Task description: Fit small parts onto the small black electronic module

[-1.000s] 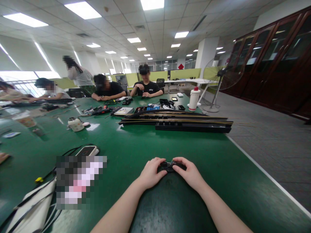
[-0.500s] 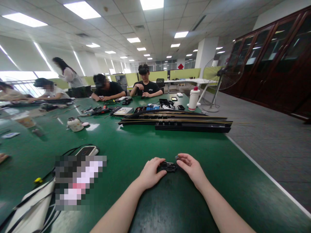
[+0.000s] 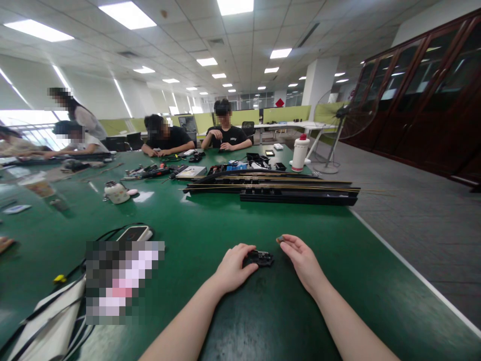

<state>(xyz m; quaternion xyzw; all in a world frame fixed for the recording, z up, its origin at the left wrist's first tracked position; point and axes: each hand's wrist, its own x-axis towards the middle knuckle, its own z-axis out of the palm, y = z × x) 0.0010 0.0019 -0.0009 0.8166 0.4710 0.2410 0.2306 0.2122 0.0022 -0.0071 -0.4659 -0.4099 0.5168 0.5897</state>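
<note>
On the green table (image 3: pixel 180 225) in front of me lies a small black part (image 3: pixel 264 258) with an uneven, mechanical-looking top. My left hand (image 3: pixel 236 265) grips its left end between thumb and fingers, hiding that end. To the right and a little farther off, my right hand (image 3: pixel 300 258) pinches a small grey piece (image 3: pixel 280 239) between thumb and fingertips. The grey piece is apart from the black part and too small to make out in kind.
Beyond my hands lie long black rails (image 3: pixel 298 199) with thin brass-coloured rods on top. A white bottle (image 3: pixel 299 154) with a red cap stands behind them. Left are a phone (image 3: pixel 134 233), cables and a small patterned jar (image 3: pixel 117 192). Several people sit across the table.
My right hand has moved slightly right and away from the black part, carrying the small grey piece. My left hand stays put. A standing person at the far left has shifted left.
</note>
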